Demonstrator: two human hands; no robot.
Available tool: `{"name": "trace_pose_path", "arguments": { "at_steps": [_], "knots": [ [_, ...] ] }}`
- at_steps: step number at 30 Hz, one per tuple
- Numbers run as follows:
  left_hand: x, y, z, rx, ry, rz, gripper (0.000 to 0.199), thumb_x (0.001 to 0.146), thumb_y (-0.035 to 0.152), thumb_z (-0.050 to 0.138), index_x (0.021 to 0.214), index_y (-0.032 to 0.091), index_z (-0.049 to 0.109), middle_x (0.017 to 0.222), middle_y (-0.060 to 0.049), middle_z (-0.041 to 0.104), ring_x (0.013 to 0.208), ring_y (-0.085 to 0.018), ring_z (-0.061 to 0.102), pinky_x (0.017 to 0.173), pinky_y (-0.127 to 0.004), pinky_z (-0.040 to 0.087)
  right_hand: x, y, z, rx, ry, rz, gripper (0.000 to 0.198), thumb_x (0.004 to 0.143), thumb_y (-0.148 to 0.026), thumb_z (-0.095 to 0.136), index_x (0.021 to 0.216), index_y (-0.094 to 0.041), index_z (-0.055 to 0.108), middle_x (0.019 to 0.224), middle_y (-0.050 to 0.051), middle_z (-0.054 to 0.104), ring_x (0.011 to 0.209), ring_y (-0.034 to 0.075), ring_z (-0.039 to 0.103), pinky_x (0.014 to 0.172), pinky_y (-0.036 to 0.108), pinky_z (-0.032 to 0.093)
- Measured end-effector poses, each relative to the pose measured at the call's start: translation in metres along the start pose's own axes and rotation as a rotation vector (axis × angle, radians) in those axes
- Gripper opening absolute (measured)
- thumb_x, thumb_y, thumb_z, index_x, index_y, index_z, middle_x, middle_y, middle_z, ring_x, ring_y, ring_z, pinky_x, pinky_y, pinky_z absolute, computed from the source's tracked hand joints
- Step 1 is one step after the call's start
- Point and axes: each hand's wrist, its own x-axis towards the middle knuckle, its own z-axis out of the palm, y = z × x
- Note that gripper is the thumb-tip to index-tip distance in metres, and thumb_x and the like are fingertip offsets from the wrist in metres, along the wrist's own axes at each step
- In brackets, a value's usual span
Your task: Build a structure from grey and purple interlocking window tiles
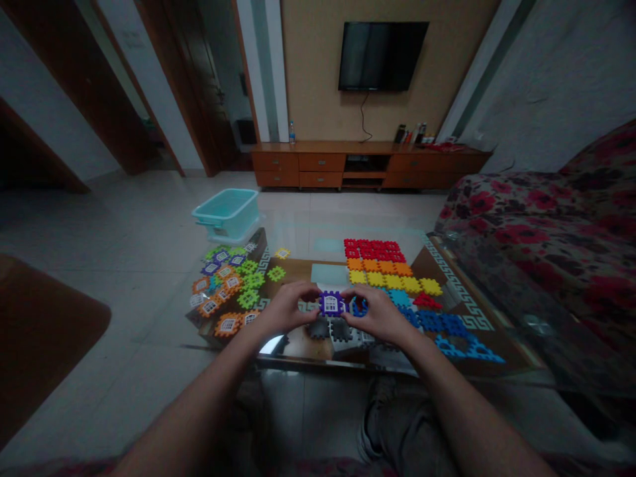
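**Two-Handed Edge Pinch**

A wooden cabinet [322, 162] lines the far wall. A floral sofa [501, 212] flanks the right side of the glass-topped table [298, 265]. Both forearms extend over the table's front edge. The left hand [293, 306] and right hand [377, 311] each pinch one side of the purple window piece [331, 303]. A strip of glass separates the left hand from green pieces [251, 281]; blue pieces [437, 322] lie close beside the right forearm.
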Motion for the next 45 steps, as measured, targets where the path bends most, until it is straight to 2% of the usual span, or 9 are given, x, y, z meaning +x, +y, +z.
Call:
{"name": "trace_pose_path", "arguments": {
  "at_steps": [9, 13, 19, 31, 36, 40, 45],
  "knots": [
    [-0.003, -0.005, 0.001, 0.113, -0.061, 0.038, 0.032, 0.074, 0.017, 0.07, 0.105, 0.019, 0.063, 0.093, -0.004, 0.065, 0.085, -0.019, 0.06, 0.075, -0.032, 0.048, -0.002, -0.001, 0.001, -0.042, -0.052, -0.008, 0.026, 0.071, -0.022, 0.074, 0.096, -0.02, 0.071, 0.09, 0.004, 0.072, 0.077, 0.017, 0.063, 0.07, 0.029, 0.048],
    [-0.004, -0.003, 0.001, 0.115, -0.061, 0.054, 0.037, 0.073, 0.015, 0.07, 0.108, 0.02, 0.062, 0.097, -0.004, 0.065, 0.088, -0.019, 0.06, 0.078, -0.033, 0.049, -0.001, -0.001, 0.001, -0.044, -0.056, -0.008, 0.026, 0.071, -0.022, 0.073, 0.096, -0.019, 0.071, 0.089, 0.004, 0.072, 0.077, 0.017, 0.064, 0.07, 0.03, 0.049],
    [-0.004, -0.005, 0.001, 0.114, -0.085, 0.072, 0.034, 0.074, 0.015, 0.069, 0.107, 0.02, 0.063, 0.096, -0.004, 0.065, 0.087, -0.019, 0.06, 0.078, -0.032, 0.048, -0.001, -0.004, 0.001, -0.036, -0.046, -0.019, 0.026, 0.07, -0.022, 0.073, 0.096, -0.019, 0.071, 0.088, 0.005, 0.071, 0.076, 0.018, 0.063, 0.07, 0.03, 0.049],
    [-0.002, 0.003, 0.001, 0.134, -0.157, -0.058, 0.028, 0.071, 0.021, 0.072, 0.099, 0.016, 0.07, 0.089, -0.006, 0.071, 0.082, -0.021, 0.065, 0.072, -0.03, 0.047, -0.001, -0.014, 0.001, 0.011, -0.025, -0.033, 0.025, 0.068, -0.019, 0.072, 0.094, -0.019, 0.071, 0.085, 0.003, 0.07, 0.074, 0.017, 0.061, 0.068, 0.029, 0.048],
    [0.0, 0.011, 0.002, -0.026, -0.062, -0.13, 0.029, 0.071, 0.022, 0.073, 0.098, 0.013, 0.072, 0.085, -0.006, 0.072, 0.076, -0.018, 0.064, 0.071, -0.03, 0.049, 0.001, -0.02, -0.002, 0.139, 0.061, 0.027, 0.029, 0.073, -0.024, 0.071, 0.102, -0.019, 0.07, 0.091, 0.004, 0.069, 0.073, 0.015, 0.058, 0.068, 0.029, 0.048],
    [0.002, 0.017, 0.006, -0.308, -0.03, -0.182, 0.028, 0.076, 0.022, 0.069, 0.102, 0.013, 0.071, 0.087, -0.006, 0.072, 0.077, -0.016, 0.064, 0.075, -0.03, 0.051, 0.003, -0.025, -0.002, 0.357, 0.099, 0.146, 0.055, 0.075, -0.036, 0.074, 0.126, -0.02, 0.061, 0.1, 0.006, 0.066, 0.068, 0.012, 0.054, 0.062, 0.027, 0.047],
    [0.004, 0.02, 0.009, -0.504, -0.031, -0.194, 0.031, 0.076, 0.024, 0.071, 0.104, 0.011, 0.071, 0.089, -0.008, 0.072, 0.078, -0.015, 0.062, 0.076, -0.03, 0.05, 0.005, -0.027, 0.003, 0.551, 0.04, 0.222, 0.055, 0.073, -0.041, 0.076, 0.123, -0.018, 0.063, 0.088, 0.004, 0.065, 0.065, 0.012, 0.054, 0.059, 0.026, 0.045]
  ]
}}
